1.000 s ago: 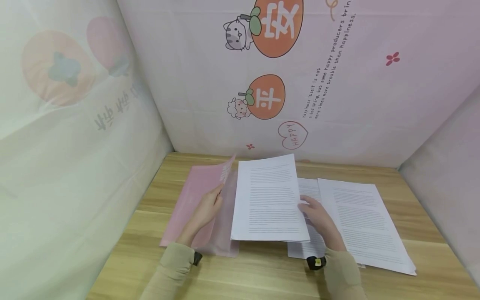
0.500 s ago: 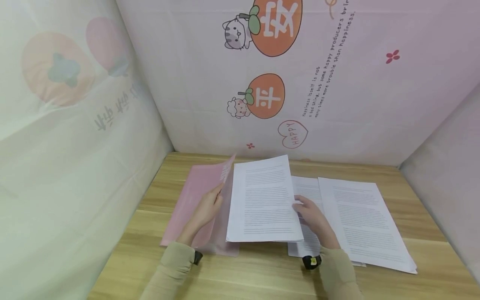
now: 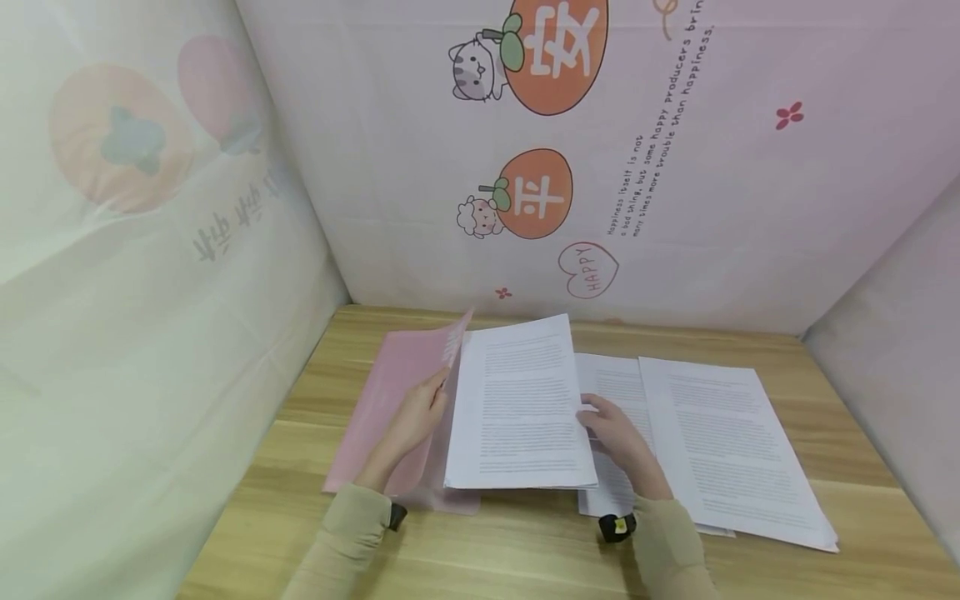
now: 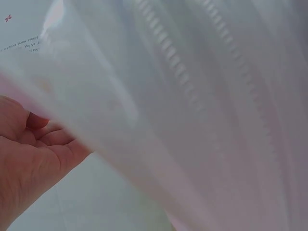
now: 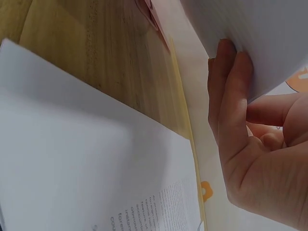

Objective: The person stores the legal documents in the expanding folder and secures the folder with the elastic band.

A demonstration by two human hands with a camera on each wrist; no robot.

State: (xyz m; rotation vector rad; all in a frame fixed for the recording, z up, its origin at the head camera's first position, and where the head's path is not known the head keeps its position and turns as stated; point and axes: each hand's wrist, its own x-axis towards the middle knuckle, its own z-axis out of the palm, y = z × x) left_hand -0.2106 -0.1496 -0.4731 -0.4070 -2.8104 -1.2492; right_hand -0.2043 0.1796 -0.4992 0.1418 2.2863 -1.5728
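My left hand (image 3: pixel 417 415) pinches the raised cover of a translucent pink folder (image 3: pixel 382 379) and holds it partway up. In the left wrist view the clear sheet of the folder (image 4: pixel 144 120) fills most of the picture, with the curled fingers at its edge. My right hand (image 3: pixel 617 429) grips the right edge of a thin stack of printed paper (image 3: pixel 521 408), tilted above the table with its left edge over the open folder. In the right wrist view the fingers (image 5: pixel 233 91) lie against one face of the paper, the thumb on the other side.
More printed sheets (image 3: pixel 731 450) lie on the right of the wooden table (image 3: pixel 510 558), overlapping another page (image 3: pixel 611 492) beneath my right hand. A printed cloth (image 3: pixel 420 167) hangs behind the table and along its sides.
The paper stack in my right hand has moved left, its left edge now further over the folder. My left hand and the raised cover have stayed nearly still.
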